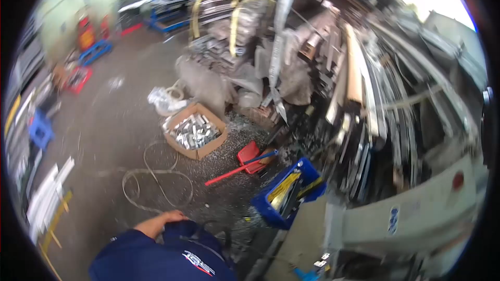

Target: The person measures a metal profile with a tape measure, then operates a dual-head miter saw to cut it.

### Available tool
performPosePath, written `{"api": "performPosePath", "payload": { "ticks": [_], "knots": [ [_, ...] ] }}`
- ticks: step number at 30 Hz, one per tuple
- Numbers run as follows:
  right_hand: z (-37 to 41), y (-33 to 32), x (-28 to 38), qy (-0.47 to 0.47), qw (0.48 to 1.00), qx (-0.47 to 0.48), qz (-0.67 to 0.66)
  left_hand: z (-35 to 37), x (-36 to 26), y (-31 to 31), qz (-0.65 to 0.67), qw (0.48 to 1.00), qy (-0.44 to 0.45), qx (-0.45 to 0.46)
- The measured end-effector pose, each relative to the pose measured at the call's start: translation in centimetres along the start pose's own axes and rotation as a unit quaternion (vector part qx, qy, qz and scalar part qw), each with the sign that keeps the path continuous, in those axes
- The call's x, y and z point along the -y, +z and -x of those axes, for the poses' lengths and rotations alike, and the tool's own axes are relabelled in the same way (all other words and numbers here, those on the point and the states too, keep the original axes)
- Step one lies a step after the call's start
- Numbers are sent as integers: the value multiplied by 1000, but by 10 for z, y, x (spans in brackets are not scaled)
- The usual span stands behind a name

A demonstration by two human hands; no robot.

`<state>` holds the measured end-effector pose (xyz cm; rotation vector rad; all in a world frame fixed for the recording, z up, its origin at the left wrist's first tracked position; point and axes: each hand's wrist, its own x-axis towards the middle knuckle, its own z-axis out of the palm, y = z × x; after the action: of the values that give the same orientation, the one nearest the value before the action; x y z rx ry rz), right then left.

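Head view: I see the left hand (pixel 174 216) against dark blue clothing (pixel 151 257); cannot tell whether its fingers grip anything. Right hand: out of view. Pale hose (pixel 124 183) lies on the floor (pixel 104 125) ahead, nearest stretch beside the fingers; thin, slack, loosely looped.

I can't make out what the left fingers (pixel 178 215) are doing: they're small and soft, tips lost against the dark clothing (pixel 200 231), and the right hand's hidden from me. Nearer than the fingers, the shirt (pixel 151 260) runs off the bottom edge, its logo (pixel 198 263) smeared past reading. Out ahead of them, metal pieces (pixel 197 131) blur together inside the cardboard box (pixel 212 148). Right of the fingers, the blue bin (pixel 264 212) hides its contents' lower parts; farther right, the machine's (pixel 359 224) label (pixel 393 219) is too tiny to read.
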<state>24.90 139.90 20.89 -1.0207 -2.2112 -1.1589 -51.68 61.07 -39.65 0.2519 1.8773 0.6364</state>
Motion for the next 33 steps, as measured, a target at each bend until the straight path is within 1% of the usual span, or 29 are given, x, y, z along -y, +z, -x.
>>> {"api": "performPosePath", "payload": {
  "ticks": [1,2,3,4,5,6,7,8,9,10,12,13,14,15,16,17,18,20,21,22,24,26,27,29,31,32,33],
  "knots": [
    [-26,-51,48,33,999,28,15,-21,21,-7,-36,999,7,15],
    [-58,-134,162,20,978,-166,128,-7,10,-27,-129,991,32,1],
    [-51,-178,192,127,990,-22,62,-24,28,-42,-211,974,77,38],
    [-46,-225,220,174,981,54,64,-20,29,-58,-274,957,90,34],
    [-54,-271,266,201,969,117,83,-24,34,-73,-317,942,98,61],
    [-63,-317,311,229,951,183,99,-30,42,-89,-305,943,104,76],
    [-80,-366,363,277,919,262,98,-38,54,-99,-294,944,111,99],
    [-56,-383,374,173,962,181,109,-34,57,-112,-349,916,121,156],
    [-68,-425,422,232,941,245,28,-28,50,-121,-355,912,133,156],
    [-49,-446,434,146,972,184,7,-24,41,-125,-356,909,151,157],
    [-32,-513,465,149,952,262,53,-18,31,-137,-448,850,160,228],
    [-20,-541,467,179,940,287,30,-14,22,-135,-480,816,187,261],
    [-11,-568,479,201,943,264,32,-8,14,-134,-461,816,193,291],
    [-8,-592,486,262,928,265,-1,-6,3,-133,-436,822,191,313],
    [24,-617,483,263,935,234,31,-9,0,-116,-454,807,203,319],
    [42,-637,484,258,942,206,59,-15,-2,-102,-452,789,268,318],
    [54,-659,491,265,939,207,66,-17,1,-97,-442,773,327,314],
    [82,-705,511,310,910,212,177,-7,-12,-72,-455,763,340,309],
    [101,-727,515,328,894,232,197,5,-27,-54,-465,754,350,303],
    [124,-750,519,346,878,251,217,20,-37,-39,-452,747,374,312],
    [167,-796,534,398,853,248,230,59,-56,-10,-432,731,407,337],
    [206,-837,553,393,881,178,194,99,-68,22,-423,713,422,366],
    [234,-863,560,403,875,180,200,119,-69,39,-422,704,426,381],
    [280,-907,578,416,866,187,206,161,-66,75,-434,667,455,400],
    [317,-952,601,515,789,282,183,209,-49,109,-389,650,477,445],
    [334,-963,615,545,770,282,173,237,-36,125,-355,660,458,477],
    [353,-974,627,535,783,281,147,265,-19,139,-322,670,434,509]
  ]
}}
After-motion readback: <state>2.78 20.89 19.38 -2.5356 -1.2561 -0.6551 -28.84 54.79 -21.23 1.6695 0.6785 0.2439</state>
